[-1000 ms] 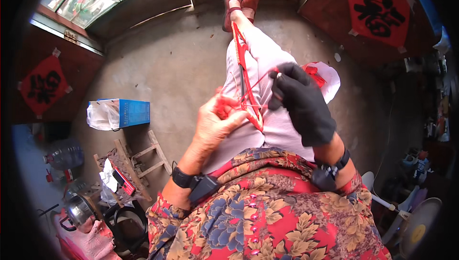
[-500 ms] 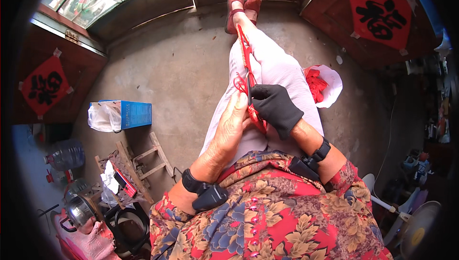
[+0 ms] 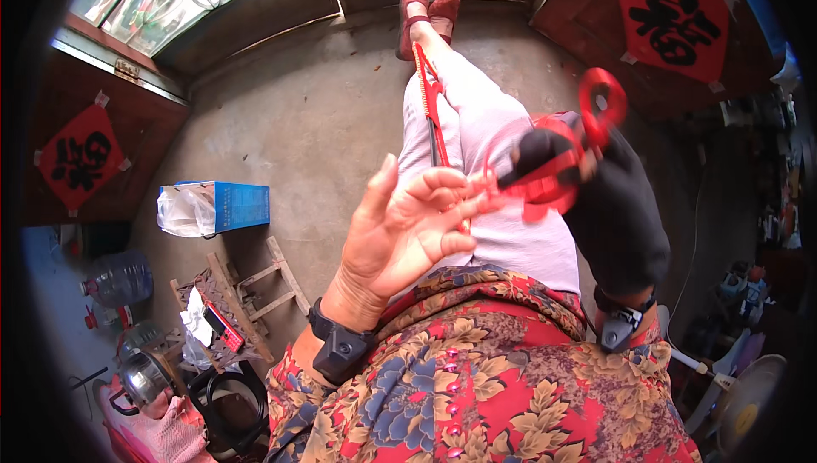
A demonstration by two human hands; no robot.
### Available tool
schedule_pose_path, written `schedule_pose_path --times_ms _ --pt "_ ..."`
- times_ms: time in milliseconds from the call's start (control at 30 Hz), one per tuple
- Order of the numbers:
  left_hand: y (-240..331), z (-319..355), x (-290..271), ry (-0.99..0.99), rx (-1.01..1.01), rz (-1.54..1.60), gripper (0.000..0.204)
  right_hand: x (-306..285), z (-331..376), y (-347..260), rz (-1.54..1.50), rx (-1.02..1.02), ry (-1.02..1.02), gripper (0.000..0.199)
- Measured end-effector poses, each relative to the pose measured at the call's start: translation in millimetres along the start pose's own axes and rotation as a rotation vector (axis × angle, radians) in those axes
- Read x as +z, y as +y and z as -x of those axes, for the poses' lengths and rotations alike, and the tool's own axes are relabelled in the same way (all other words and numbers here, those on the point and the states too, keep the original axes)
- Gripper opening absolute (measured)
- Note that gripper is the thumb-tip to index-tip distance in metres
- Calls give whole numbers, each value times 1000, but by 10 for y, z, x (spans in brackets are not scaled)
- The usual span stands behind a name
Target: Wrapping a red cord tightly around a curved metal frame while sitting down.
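Observation:
My bare left hand (image 3: 408,229) is palm up over my lap, thumb apart and fingers loosely spread. Its fingertips meet thin red strands, but blur hides whether they grip them. My right hand (image 3: 608,199), in a black glove, is raised to the right with its fingers closed round a red looped thing (image 3: 602,99). Motion smears this thing, so its kind does not show. A long red braided cord (image 3: 428,93) runs down my shin from near the ankle. A dark thin rod (image 3: 434,141) lies along it, and both pass behind my left hand.
A blue box (image 3: 242,206) with a white plastic bag stands on the floor at left. Nearby are a small wooden stool (image 3: 277,280), a metal pot (image 3: 146,382) and clear plastic bottles (image 3: 119,278). A fan (image 3: 749,408) is at lower right.
My right hand has left the cord, moved right and up, and now holds the red looped thing. My left hand has turned palm up and spread its fingers.

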State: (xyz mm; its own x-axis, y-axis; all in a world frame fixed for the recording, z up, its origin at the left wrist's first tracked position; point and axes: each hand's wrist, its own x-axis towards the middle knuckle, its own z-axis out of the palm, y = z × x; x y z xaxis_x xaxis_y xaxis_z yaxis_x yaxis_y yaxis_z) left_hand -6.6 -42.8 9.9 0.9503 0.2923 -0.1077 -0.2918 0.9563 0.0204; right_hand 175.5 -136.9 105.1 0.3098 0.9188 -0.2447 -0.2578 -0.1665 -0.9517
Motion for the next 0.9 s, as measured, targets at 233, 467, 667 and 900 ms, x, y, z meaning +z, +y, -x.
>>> schedule_pose_path --times_ms 233,467,667,900 --pt "182 176 -9 238 196 195 45 -253 34 359 49 258 118 23" --pt "231 541 -351 511 213 -349 33 146 -210 1275 865 -166 -159 34" --pt "101 806 -438 565 -11 -778 15 166 -240 1515 928 -305 -169 27" --pt "113 658 -444 144 58 -410 24 15 -210 1299 667 -86 -162 29"
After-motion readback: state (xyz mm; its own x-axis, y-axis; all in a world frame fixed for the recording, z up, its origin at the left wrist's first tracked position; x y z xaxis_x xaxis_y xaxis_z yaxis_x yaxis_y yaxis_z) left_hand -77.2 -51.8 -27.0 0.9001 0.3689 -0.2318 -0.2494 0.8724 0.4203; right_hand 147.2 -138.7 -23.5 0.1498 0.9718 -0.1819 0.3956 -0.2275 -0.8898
